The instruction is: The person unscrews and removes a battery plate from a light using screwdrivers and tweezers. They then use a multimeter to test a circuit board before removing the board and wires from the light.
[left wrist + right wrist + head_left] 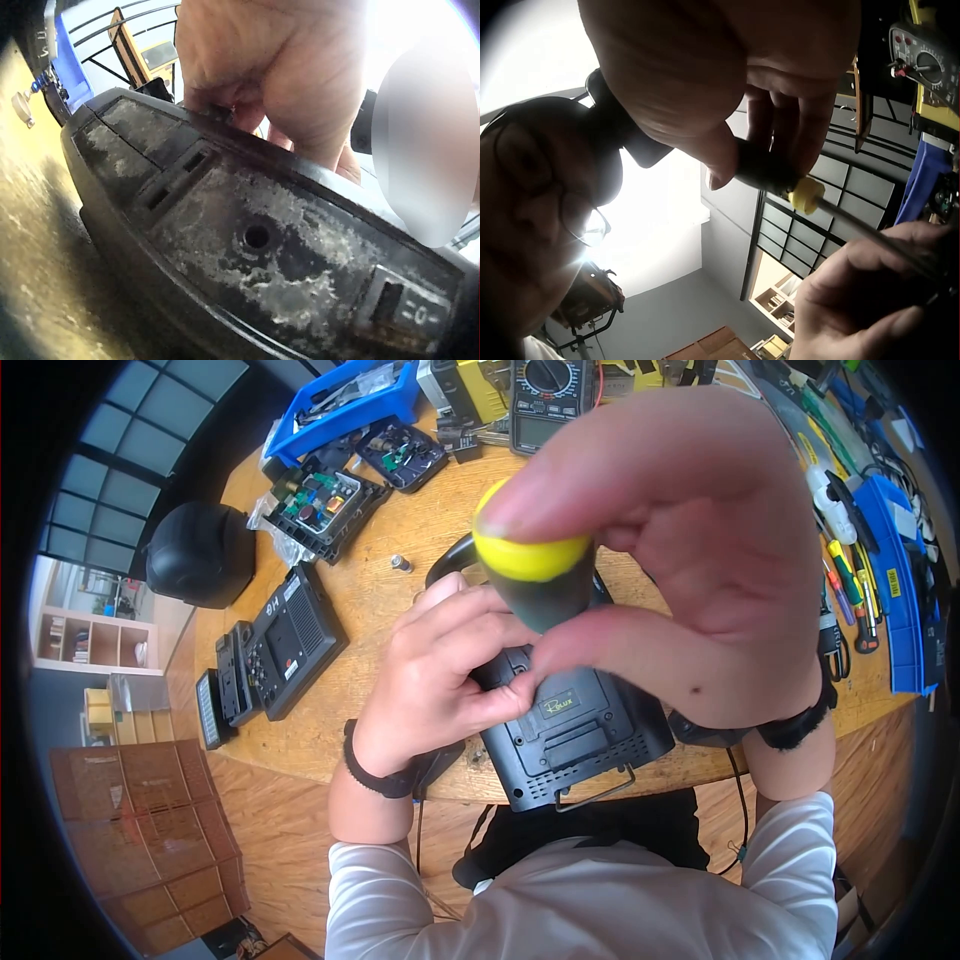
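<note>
My right hand [715,550] grips the yellow-and-black handle of a screwdriver [535,565], thumb and fingers around it. The handle stands high over a black plastic device [575,748] with a small label, vent slots and a wire bail. In the right wrist view the metal shaft [870,234] slants down to my left hand [855,292]. That hand's thumb and curled fingers pinch around the shaft's lower end, close over the device; the tip is hidden. The left wrist view shows the device's scuffed side with a rocker switch [409,306].
Opened black housings with circuit boards [325,510] lie back left, near a blue tray [345,410]. A small metal cylinder [401,563] stands left of the device. A multimeter [550,405] is at the back. Tools and a blue bin [893,585] line the right edge.
</note>
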A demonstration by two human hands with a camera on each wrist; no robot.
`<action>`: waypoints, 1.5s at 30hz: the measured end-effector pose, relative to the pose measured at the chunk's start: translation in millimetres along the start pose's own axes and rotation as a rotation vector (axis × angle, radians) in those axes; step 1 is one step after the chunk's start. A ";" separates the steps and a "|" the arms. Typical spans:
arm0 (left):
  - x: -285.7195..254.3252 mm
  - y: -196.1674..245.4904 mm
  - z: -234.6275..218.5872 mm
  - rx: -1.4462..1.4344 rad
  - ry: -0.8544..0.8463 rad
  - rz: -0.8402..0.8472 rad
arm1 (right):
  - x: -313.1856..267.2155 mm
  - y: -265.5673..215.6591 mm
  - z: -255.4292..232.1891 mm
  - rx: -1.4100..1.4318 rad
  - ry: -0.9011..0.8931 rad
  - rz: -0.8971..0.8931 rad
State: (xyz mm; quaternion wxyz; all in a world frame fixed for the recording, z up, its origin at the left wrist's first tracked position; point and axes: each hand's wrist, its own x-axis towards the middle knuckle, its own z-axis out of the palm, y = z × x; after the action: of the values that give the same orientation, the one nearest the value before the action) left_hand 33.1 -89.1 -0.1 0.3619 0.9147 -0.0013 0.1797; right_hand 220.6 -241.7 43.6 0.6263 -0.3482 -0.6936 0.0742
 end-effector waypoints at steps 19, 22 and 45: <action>2.0 23.2 4.9 -0.062 -0.020 -0.079 | 5.8 -17.3 4.5 0.055 0.061 0.052; -0.3 23.1 6.3 -0.086 0.000 -0.101 | 0.2 -1.5 -7.6 0.061 0.040 -0.049; 0.1 18.3 2.3 0.111 -0.030 0.067 | -1.5 -4.6 5.4 0.088 0.042 0.054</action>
State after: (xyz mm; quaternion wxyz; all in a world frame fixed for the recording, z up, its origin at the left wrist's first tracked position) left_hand 31.6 -104.1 10.4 0.3042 0.9355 -0.0273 0.1777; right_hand 213.7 -244.2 43.7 0.6530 -0.3405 -0.6668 0.1140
